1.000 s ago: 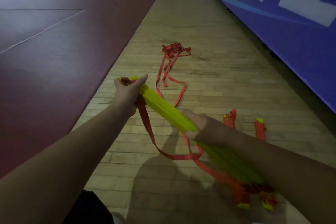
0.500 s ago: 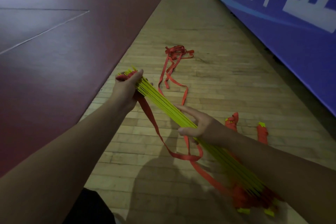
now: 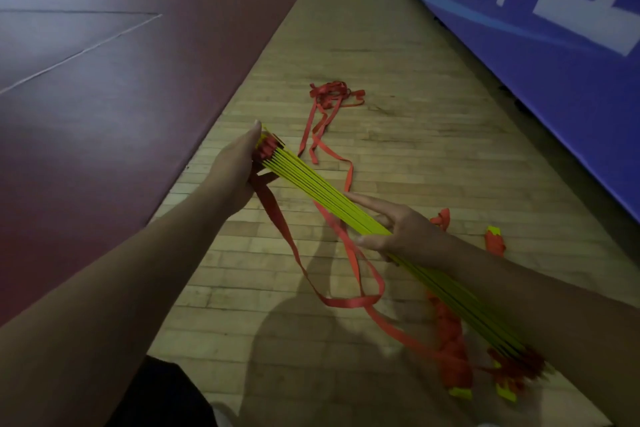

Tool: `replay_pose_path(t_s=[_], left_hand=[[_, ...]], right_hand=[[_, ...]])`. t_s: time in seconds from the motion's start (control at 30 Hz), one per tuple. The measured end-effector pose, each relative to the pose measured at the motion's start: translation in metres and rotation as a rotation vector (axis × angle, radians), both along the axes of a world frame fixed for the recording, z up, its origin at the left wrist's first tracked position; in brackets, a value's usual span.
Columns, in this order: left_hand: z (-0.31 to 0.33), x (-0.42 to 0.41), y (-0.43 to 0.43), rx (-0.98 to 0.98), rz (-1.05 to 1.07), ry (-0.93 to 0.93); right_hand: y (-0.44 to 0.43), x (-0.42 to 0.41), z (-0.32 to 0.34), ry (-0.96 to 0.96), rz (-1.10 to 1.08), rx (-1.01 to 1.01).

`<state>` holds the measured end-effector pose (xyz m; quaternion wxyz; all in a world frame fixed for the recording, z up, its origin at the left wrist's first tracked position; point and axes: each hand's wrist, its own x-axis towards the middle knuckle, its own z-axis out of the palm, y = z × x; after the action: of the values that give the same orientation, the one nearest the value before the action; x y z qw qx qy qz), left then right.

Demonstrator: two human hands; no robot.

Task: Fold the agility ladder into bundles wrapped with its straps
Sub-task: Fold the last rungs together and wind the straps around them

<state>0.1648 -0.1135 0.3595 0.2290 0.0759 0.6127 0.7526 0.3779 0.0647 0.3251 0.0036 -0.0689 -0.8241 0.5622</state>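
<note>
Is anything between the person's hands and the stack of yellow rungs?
Nothing visible. The left hand grips the far end of the stack of yellow rungs and the right hand holds its middle between thumb and fingers. The loose red strap hangs below the stack.

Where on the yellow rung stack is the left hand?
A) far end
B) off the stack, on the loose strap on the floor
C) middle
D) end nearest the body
A: the left hand grips the far end of the yellow rung stack, while the right hand holds it around the middle.
</note>
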Motion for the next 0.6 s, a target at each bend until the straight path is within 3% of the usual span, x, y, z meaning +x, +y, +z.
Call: replay_pose_path(t_s=[0.13,0.3,0.43,0.6], left_hand=[[-0.001,0.001,-0.006,-0.063,-0.166,0.031],[-0.014,0.026,-0.005,-0.334,-0.545,0.148],[-0.025,0.051,0.002,-0.517,-0.802,0.192],[-0.038,0.074,0.011,-0.712,-0.930,0.289]], right_hand=[[0.009,-0.005,-0.001,0.000,-0.092,-0.017],[0.013,-0.025,0.004,0.134,-0.279,-0.173],[0.024,-0.034,0.007,0.216,-0.501,-0.439],[0.043,-0.041,0.012,0.272,-0.710,-0.799]])
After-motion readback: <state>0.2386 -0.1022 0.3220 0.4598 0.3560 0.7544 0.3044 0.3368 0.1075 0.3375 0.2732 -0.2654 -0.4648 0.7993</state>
